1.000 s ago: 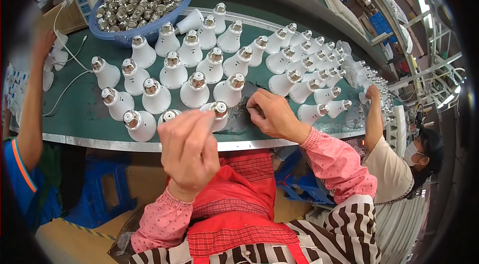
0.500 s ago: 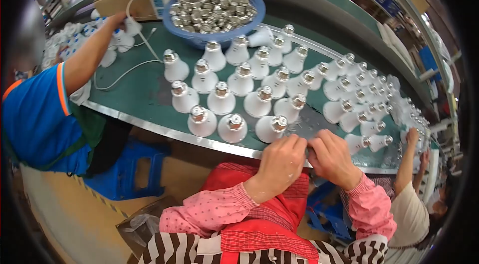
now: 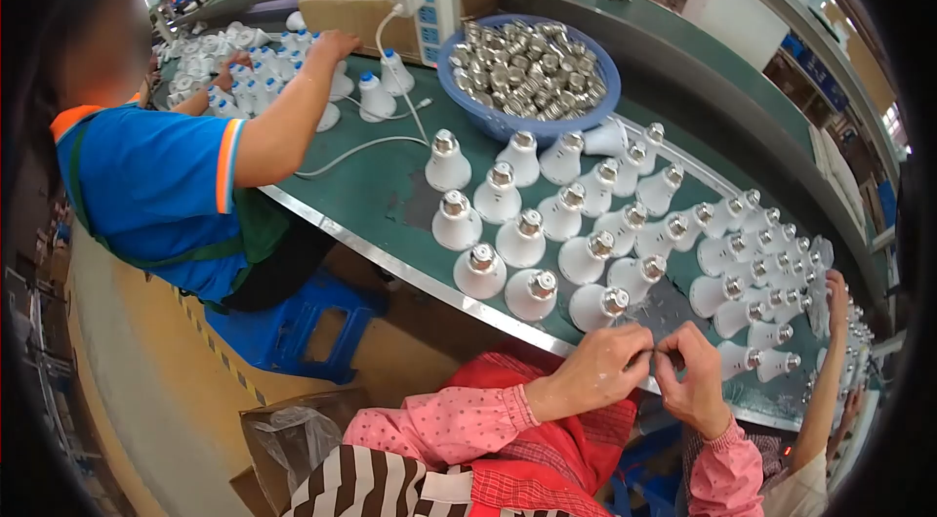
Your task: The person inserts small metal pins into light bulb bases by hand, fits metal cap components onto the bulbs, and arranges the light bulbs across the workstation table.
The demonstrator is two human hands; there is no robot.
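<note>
My left hand (image 3: pixel 597 368) and my right hand (image 3: pixel 693 375) meet at the table's near edge, fingertips pinched close together. Whatever sits between the fingertips is too small or hidden to make out. Just beyond my left hand stands a white light bulb (image 3: pixel 597 306) with a silver screw cap, its wide end down. More such bulbs stand in loose rows on the green table (image 3: pixel 390 190), among them one bulb (image 3: pixel 531 294) near the front edge. To the right of my right hand, a bulb (image 3: pixel 778 364) lies tilted on its side.
A blue basin (image 3: pixel 532 126) full of silver caps stands at the back, beside a white power strip (image 3: pixel 432 4) and a cardboard box (image 3: pixel 342 19). A co-worker in a blue shirt (image 3: pixel 156 185) reaches over blue-tipped bulbs at left. Another person's arm (image 3: pixel 826 375) reaches in at right.
My view has swung left, so the table and basin sit further right and lower. My hands stay pinched near each other, slightly further apart at the knuckles. The co-worker's arm is still over the left bulbs.
</note>
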